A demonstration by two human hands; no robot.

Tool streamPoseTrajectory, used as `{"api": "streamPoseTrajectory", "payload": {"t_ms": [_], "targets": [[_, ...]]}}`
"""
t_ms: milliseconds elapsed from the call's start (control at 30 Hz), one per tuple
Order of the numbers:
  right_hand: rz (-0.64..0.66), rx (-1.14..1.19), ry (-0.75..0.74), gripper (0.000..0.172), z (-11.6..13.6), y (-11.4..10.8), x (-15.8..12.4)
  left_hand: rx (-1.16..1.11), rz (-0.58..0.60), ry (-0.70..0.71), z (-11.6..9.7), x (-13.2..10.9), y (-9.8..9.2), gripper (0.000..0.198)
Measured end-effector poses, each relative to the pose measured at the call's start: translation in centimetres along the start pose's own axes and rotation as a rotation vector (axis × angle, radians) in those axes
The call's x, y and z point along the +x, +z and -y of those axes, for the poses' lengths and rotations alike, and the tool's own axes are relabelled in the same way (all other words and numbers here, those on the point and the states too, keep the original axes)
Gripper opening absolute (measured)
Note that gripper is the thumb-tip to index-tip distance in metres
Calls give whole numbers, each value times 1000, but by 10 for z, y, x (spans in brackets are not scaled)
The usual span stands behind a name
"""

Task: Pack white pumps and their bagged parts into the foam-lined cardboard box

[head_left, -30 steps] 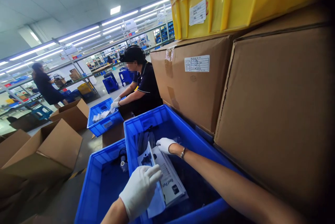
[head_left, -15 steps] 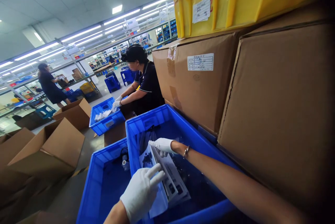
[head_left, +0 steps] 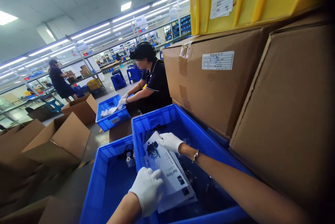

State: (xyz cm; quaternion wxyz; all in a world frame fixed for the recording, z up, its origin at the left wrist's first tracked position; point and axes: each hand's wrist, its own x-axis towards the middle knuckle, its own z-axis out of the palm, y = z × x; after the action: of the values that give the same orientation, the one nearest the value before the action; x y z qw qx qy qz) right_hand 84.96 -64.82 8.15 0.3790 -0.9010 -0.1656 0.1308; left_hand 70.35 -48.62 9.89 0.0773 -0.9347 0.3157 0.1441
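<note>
Head view: both gloved hands grip a white printed leaflet stack [head_left: 167, 171], left hand [head_left: 148, 190] near, right hand [head_left: 170, 142] far.

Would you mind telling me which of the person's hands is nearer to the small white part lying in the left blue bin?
Left. The left hand is just below and right of the small white part; the right hand is farther right, on the leaflets' top edge.

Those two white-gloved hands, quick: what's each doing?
Left hand: closed on the near edge of the white printed leaflets.
Right hand: gripping their far edge.
</note>
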Motion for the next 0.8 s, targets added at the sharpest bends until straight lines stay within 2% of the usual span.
{"api": "streamPoseTrajectory", "payload": {"t_ms": [133,200,267,367,467,567,633,700,800], "targets": [[-178,102,-10,39,-4,-23,0,48,128,-35,-4,6,5,29],[-206,158,-35,42,-6,-32,-4,46,133,-40,-5,7,7,29],[-200,217,-81,41,-6,-38,-8,18,80,-27,-5,5,9,29],[-176,295,-150,42,-6,-42,-14,-134,-78,-26,-3,0,12,25],[-169,507,-223,43,-3,-45,-18,-444,-361,-129,-2,-5,15,27],[-157,829,-253,43,1,-48,-22,-829,-643,-404,0,-8,11,30],[-127,978,-226,43,6,-46,-24,-1126,-764,-582,3,-9,4,40],[-67,1089,-196,40,12,-40,-27,-1461,-803,-597,6,-7,-5,56],[78,1215,-209,41,21,-24,-29,-1935,-734,-438,9,-3,-14,62]]}}
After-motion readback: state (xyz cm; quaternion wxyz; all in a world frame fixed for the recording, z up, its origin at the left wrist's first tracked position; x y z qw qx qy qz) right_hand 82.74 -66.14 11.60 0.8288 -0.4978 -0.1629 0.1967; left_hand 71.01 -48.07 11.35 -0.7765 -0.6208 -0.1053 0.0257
